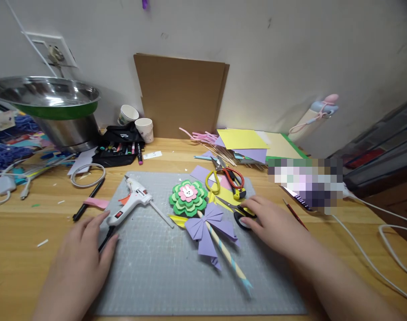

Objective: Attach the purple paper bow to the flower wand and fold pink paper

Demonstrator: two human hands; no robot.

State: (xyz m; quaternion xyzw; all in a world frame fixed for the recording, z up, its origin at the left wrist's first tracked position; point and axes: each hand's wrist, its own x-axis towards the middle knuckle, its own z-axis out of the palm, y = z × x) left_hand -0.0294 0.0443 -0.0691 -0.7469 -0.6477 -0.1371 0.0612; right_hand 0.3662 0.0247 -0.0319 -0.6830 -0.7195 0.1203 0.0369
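On the grey cutting mat (150, 285) lies a paper flower (188, 196) with green layers and a pink centre bearing a white rabbit face. Its striped stick (225, 252) carries a purple paper bow (206, 223). My right hand (270, 223) has thumb and fingers closed about the black handles of a pair of scissors (235, 206), which lie beside the bow. At the mat's left edge my left hand (85, 254) rests with fingers apart, beside the white hot glue gun (133, 200) and its black cord; it holds nothing.
Behind the scissors are red-handled pliers (235, 178), yellow-handled scissors (213, 180) and coloured paper (243, 139). Cardboard (183, 96) leans on the wall. A steel bowl (46, 96), a marker pouch (116, 147) and paper cups (144, 129) stand at back left. White cables (364, 263) trail right.
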